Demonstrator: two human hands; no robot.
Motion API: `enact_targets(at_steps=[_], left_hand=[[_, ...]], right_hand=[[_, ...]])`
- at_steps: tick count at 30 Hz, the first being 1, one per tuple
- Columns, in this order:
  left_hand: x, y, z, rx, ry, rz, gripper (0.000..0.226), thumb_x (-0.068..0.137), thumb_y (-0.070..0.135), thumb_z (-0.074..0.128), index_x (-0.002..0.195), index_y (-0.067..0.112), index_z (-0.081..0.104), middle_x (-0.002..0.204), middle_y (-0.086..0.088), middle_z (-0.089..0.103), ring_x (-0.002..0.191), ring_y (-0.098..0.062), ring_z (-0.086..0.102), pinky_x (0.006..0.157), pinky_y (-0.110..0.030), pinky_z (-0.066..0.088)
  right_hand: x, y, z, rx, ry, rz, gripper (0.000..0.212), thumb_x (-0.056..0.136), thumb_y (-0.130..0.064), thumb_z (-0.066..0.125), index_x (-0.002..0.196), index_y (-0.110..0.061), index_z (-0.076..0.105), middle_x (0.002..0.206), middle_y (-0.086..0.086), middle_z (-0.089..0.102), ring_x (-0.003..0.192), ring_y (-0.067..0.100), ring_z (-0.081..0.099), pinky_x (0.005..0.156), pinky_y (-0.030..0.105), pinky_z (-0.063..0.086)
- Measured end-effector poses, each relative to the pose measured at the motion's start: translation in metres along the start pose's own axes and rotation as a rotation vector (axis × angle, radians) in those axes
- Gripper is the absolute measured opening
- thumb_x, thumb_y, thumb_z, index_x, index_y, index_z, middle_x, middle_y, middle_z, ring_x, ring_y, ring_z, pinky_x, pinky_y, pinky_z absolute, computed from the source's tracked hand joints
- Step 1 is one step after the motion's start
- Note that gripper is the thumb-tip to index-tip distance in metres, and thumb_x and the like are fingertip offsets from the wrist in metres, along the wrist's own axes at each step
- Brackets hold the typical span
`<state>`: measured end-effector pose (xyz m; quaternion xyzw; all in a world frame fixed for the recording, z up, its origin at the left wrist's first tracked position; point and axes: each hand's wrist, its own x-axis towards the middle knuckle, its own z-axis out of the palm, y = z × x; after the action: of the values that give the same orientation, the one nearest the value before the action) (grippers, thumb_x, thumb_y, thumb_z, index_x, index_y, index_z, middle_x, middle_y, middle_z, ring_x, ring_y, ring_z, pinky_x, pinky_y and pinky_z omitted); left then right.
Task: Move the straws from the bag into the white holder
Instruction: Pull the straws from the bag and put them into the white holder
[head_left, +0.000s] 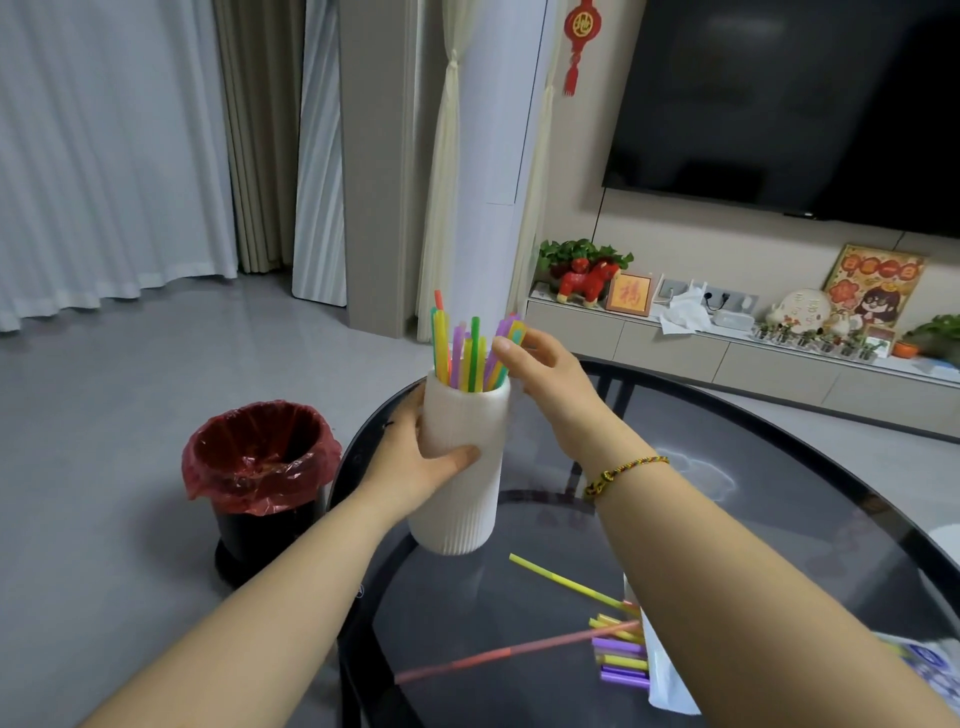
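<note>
Left grip (410, 462) clamped round the white holder (460, 512), right grip (545, 379) pinching the straws (457, 353): best steadied, then lowered gently.

Holder (462, 467): white, fine vertical ribbing; upright straws (467, 353): yellow, green, purple, orange, one turquoise; loose straws (623, 662) on the table (753, 545): yellow, purple, one long pink-red; table: dark smoked glass, black rim; bin liner (260, 452): translucent red; bin (244, 540): black; bracelet (623, 470): multicoloured braid, gold beads.
</note>
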<state>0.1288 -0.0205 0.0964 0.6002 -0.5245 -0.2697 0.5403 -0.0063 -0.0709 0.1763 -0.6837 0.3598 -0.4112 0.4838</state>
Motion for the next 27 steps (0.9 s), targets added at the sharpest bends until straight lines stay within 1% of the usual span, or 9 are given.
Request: enact_targets(at_steps=[3,6,8,10,13,16,18,22,27], left_hand=[[-0.026,-0.012,0.004,0.074,0.196,-0.015,0.085,0.073,0.025,0.071,0.14,0.018,0.02,0.137,-0.006,0.039,0.122,-0.022,0.042,0.098,-0.038,0.037],[-0.055,-0.022,0.015,0.254,0.292,0.108,0.058,0.074,0.02,0.07,0.123,0.01,0.041,0.111,-0.005,0.046,0.094,-0.02,0.046,0.079,-0.034,0.043],[-0.069,-0.025,0.026,0.357,0.191,0.226,0.038,0.073,0.017,0.071,0.106,0.007,0.054,0.102,-0.004,0.052,0.089,-0.022,0.051,0.075,-0.029,0.039],[-0.082,-0.024,0.042,0.454,-0.03,0.297,0.029,0.076,0.026,0.067,0.101,0.012,0.06,0.102,0.002,0.057,0.098,-0.02,0.055,0.081,-0.022,0.037],[-0.089,-0.026,0.068,0.593,-0.393,0.26,0.052,0.078,0.045,0.058,0.126,0.026,0.046,0.135,0.008,0.043,0.126,-0.011,0.039,0.101,-0.019,0.026],[-0.091,-0.027,0.09,0.72,-0.609,0.14,0.077,0.076,0.05,0.057,0.14,0.031,0.02,0.152,0.01,0.017,0.139,-0.016,0.02,0.114,-0.033,0.02],[-0.094,-0.03,0.102,0.781,-0.667,0.091,0.083,0.075,0.046,0.058,0.142,0.031,0.012,0.154,0.009,0.012,0.14,-0.019,0.016,0.114,-0.035,0.018],[-0.096,-0.033,0.11,0.79,-0.681,0.074,0.08,0.075,0.031,0.055,0.142,0.032,0.012,0.154,0.009,0.011,0.141,-0.019,0.012,0.114,-0.033,0.014],[-0.088,-0.029,0.109,0.921,-0.622,0.211,0.076,0.077,0.026,0.053,0.142,0.028,0.014,0.154,0.007,0.009,0.141,-0.012,0.007,0.114,-0.028,0.002]], right_hand=[[-0.017,0.01,-0.014,-0.072,0.068,0.006,0.047,0.084,-0.038,0.054,0.125,-0.018,0.045,0.1,-0.013,0.053,0.088,-0.005,0.05,0.066,0.006,0.036],[-0.037,0.032,-0.033,-0.164,0.183,0.046,0.041,0.085,-0.035,0.054,0.121,-0.015,0.049,0.104,-0.007,0.052,0.09,0.003,0.051,0.068,0.014,0.039],[-0.054,0.051,-0.047,-0.242,0.252,0.089,0.035,0.087,-0.028,0.054,0.117,-0.011,0.052,0.105,-0.001,0.054,0.094,0.01,0.05,0.077,0.021,0.04],[-0.075,0.073,-0.062,-0.36,0.27,0.167,0.031,0.088,-0.024,0.053,0.115,-0.009,0.054,0.108,0.004,0.059,0.095,0.014,0.053,0.08,0.026,0.041],[-0.104,0.106,-0.081,-0.622,0.218,0.295,0.031,0.088,-0.027,0.052,0.114,-0.012,0.056,0.117,0.008,0.062,0.11,0.025,0.054,0.094,0.037,0.042],[-0.132,0.127,-0.097,-0.9,0.215,0.337,0.035,0.088,-0.032,0.049,0.121,-0.02,0.051,0.129,0.005,0.056,0.121,0.027,0.045,0.101,0.037,0.031],[-0.148,0.138,-0.106,-0.997,0.217,0.363,0.038,0.089,-0.034,0.044,0.125,-0.022,0.047,0.133,0.004,0.052,0.126,0.025,0.04,0.108,0.038,0.023],[-0.164,0.155,-0.118,-1.08,0.18,0.37,0.039,0.092,-0.038,0.036,0.128,-0.023,0.041,0.138,-0.001,0.045,0.13,0.02,0.034,0.114,0.041,0.013],[-0.163,0.161,-0.121,-1.063,0.169,0.336,0.04,0.092,-0.039,0.034,0.128,-0.023,0.04,0.139,-0.001,0.043,0.131,0.02,0.033,0.115,0.043,0.011]])
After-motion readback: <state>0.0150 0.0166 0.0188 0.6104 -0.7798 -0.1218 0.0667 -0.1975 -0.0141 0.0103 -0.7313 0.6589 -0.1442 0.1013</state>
